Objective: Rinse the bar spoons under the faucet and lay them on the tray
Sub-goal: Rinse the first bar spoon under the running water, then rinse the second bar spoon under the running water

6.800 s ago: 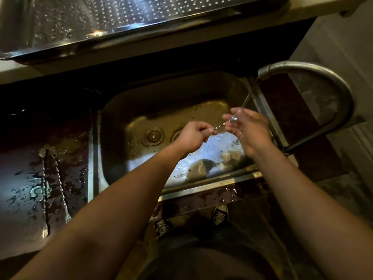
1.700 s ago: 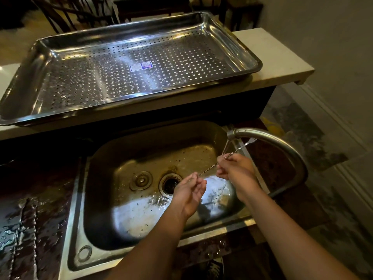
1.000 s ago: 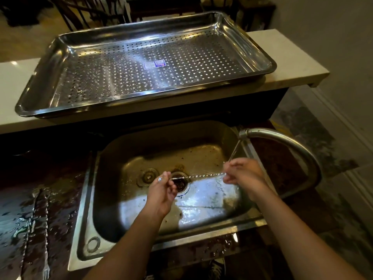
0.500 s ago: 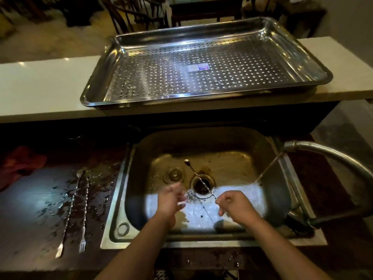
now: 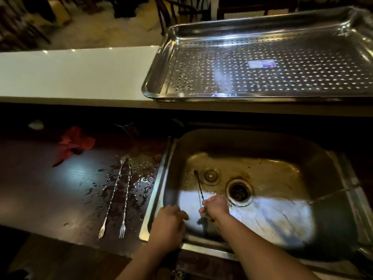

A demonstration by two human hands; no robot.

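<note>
Head view: the right hand pinches a bar spoon by its near end, low inside the sink. The spoon's long axis runs away from the person, with the far tip leaning slightly left. The tray sits beyond and to the right, up on the ledge. The left hand hovers alongside, fingers loosely curled and apparently empty.

You've got one bar spoon pinched in your right hand over the sink. It has a thin twisted stem, angled up and away from you, with the far tip beside the small plug. Two more lie side by side on the wet desk left of the sink, fork ends toward you: the left spoon and the right spoon. The tray, shiny perforated steel, sits on the pale ledge behind.
</note>
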